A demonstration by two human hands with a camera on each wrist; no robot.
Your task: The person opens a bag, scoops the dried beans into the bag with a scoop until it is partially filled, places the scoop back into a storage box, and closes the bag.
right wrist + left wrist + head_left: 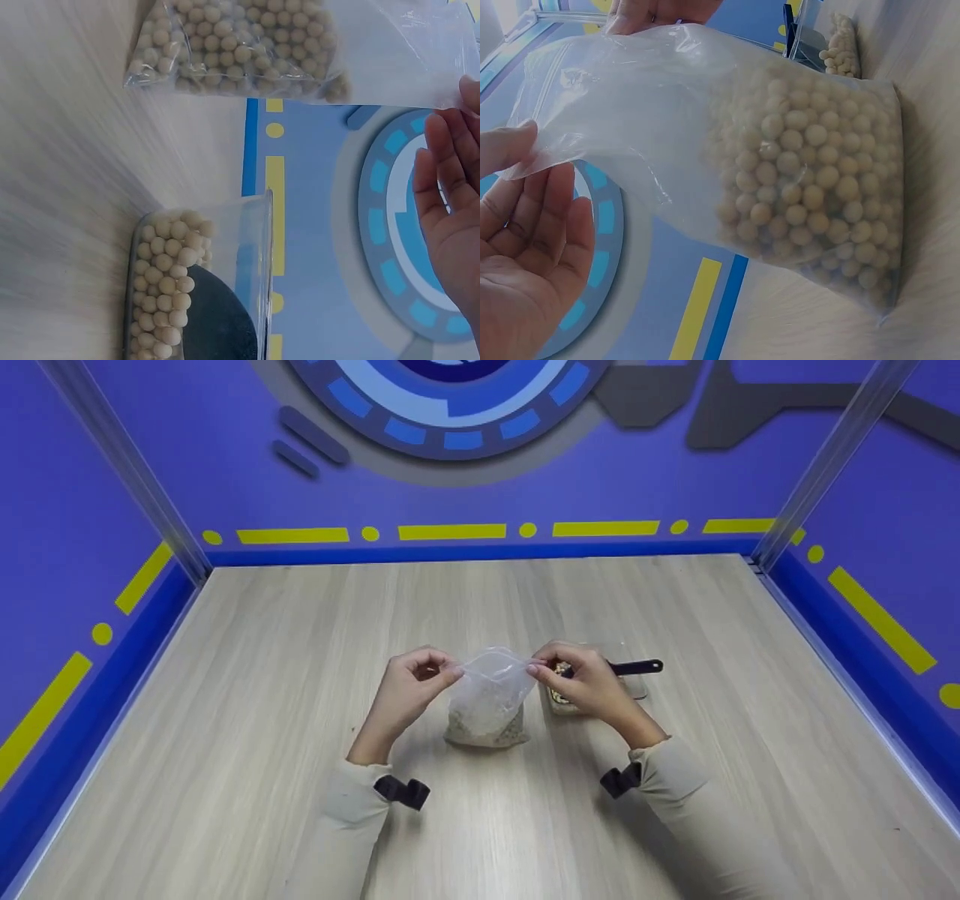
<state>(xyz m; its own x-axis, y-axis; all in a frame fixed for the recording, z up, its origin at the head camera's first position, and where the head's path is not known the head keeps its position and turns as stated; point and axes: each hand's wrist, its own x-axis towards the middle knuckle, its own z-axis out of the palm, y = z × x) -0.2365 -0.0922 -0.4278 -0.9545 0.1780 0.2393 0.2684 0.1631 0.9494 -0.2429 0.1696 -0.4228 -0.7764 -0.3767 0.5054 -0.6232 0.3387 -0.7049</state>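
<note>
A clear zip-top bag (487, 701) stands upright on the table, its lower half full of small round beige balls (802, 180). My left hand (409, 686) pinches the bag's top left corner between thumb and fingers. At the top right corner, my right hand (589, 679) does the same. Between the two hands the bag's mouth is spread a little apart. In the left wrist view, the zip strip (549, 79) runs along the top edge near the left thumb.
Just right of the bag is a clear plastic box (266, 225) with more beige balls (161, 277). A black scoop or spoon (217, 319) lies in it, its handle (637, 667) sticking out to the right, partly behind my right hand. Blue walls (480, 502) enclose the table's back and sides.
</note>
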